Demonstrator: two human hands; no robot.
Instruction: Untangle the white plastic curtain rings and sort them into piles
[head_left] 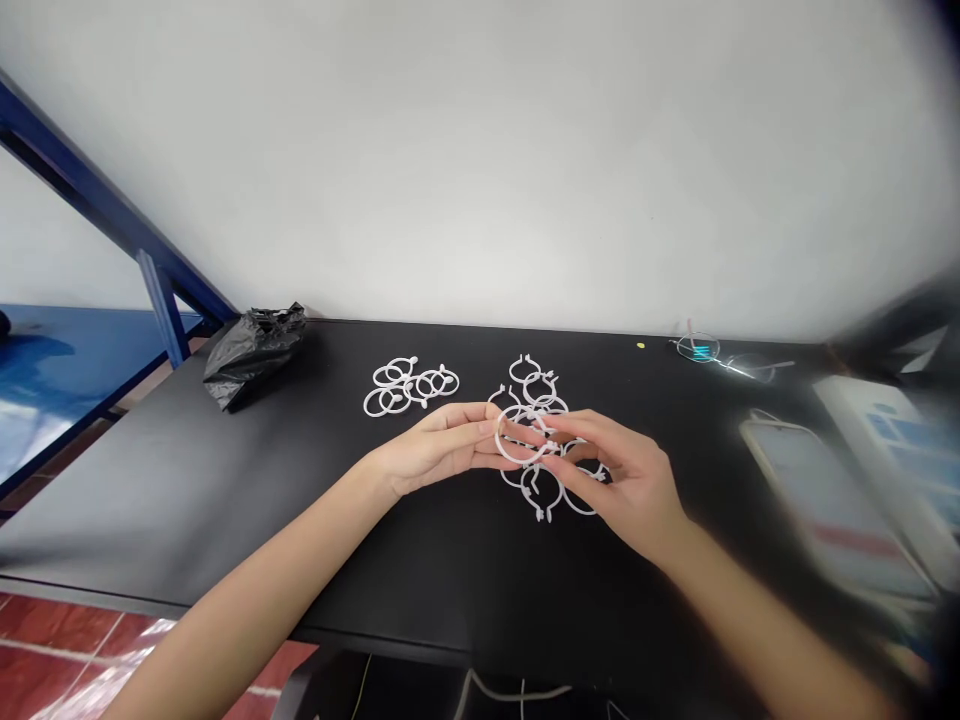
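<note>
Black tabletop (435,570) lies beneath the held thin white ring (517,461).

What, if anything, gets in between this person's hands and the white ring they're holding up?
Nothing visible does. The left hand has the white ring by its left side, and the right hand has its right side. The loose rings nearby lie below on the black table, not in between.

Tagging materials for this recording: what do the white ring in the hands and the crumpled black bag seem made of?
White ring: probably plastic, smooth, its slim band evenly white; sheen hard to judge.
Black bag: likely thin plastic film, slightly glossy, with crinkles catching light.
</note>
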